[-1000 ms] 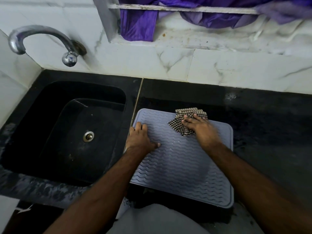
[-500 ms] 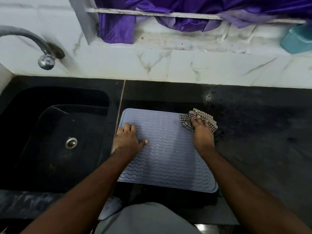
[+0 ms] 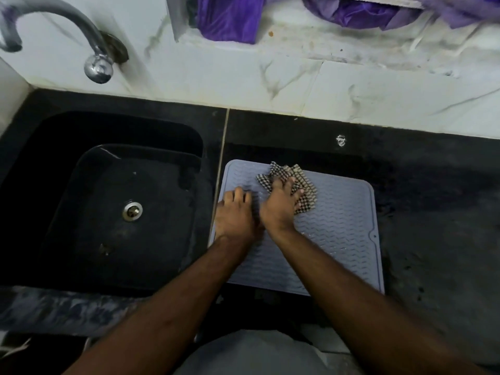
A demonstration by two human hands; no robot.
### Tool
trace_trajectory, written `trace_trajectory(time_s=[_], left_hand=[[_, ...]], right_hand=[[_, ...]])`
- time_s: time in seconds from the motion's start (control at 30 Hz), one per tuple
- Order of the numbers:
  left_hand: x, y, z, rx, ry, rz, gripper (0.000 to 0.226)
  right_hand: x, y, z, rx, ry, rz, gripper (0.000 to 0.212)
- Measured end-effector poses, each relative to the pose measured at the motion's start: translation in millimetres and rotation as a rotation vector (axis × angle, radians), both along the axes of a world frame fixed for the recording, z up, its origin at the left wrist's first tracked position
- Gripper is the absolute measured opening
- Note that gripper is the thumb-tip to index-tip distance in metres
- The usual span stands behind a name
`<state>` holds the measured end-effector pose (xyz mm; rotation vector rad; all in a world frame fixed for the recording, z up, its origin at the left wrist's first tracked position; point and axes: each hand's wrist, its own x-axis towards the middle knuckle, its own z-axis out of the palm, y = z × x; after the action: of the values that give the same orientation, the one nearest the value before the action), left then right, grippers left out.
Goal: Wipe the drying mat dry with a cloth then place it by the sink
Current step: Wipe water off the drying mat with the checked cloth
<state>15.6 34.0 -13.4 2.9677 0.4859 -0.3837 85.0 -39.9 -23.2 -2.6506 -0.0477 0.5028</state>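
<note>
Fingers point(image 3: 291, 185) spread, the right hand point(image 3: 280, 209) presses the cloth point(image 3: 305, 190) onto the mat point(image 3: 341, 239) mid-wipe while the flat left hand point(image 3: 234, 215) steadies it; the near half seemingly awaits wiping.

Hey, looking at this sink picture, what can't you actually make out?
All in the head view:
1. The mat surface beneath the cloth, right hand and left hand is covered by them. Its near left corner is behind the left forearm.
2. Whether the mat is dry: too dim and blurred to tell.
3. Left hand's fingertips: motion-blurred.
4. Tap spout: cut by the left edge.
5. Purple fabric: cut by the top edge.
</note>
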Motion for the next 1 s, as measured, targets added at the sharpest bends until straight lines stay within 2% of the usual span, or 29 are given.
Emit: trace_trajectory(time_s=[0.1,0.17,0.3,0.37,0.5,0.63,0.77,0.9,1.0], left_hand=[[-2,4,5,-0.119,-0.046,0.04,0.05],[-6,12,9,-0.223,-0.031,0.085,0.055],[-19,32,11,-0.282,0.094,-0.011,0.067],[-23,33,14,-0.252,0.126,-0.011,0.061],[-30,20,15,-0.129,0.139,0.026,0.051],[-29,10,10,0.076,0.175,-0.084,0.042],[-12,2,19,0.144,0.228,-0.108,0.03],[7,-10,21,0.221,0.317,-0.13,0.046],[17,-9,19,0.21,0.345,-0.137,0.043]], right_hand=[[-14,30,8,0.172,-0.022,0.085,0.04],[-11,40,16,0.274,0.008,0.077,0.036],[-1,58,43,0.506,0.223,0.034,0.038],[-3,65,51,0.521,0.241,0.144,0.032],[-10,50,50,0.422,0.069,0.398,0.046],[-7,11,46,0.39,0.078,0.57,0.051],[4,-26,41,0.329,0.048,0.328,0.05],[22,-57,52,0.319,-0.006,0.132,0.04],[31,-87,55,0.379,-0.009,0.017,0.032]])
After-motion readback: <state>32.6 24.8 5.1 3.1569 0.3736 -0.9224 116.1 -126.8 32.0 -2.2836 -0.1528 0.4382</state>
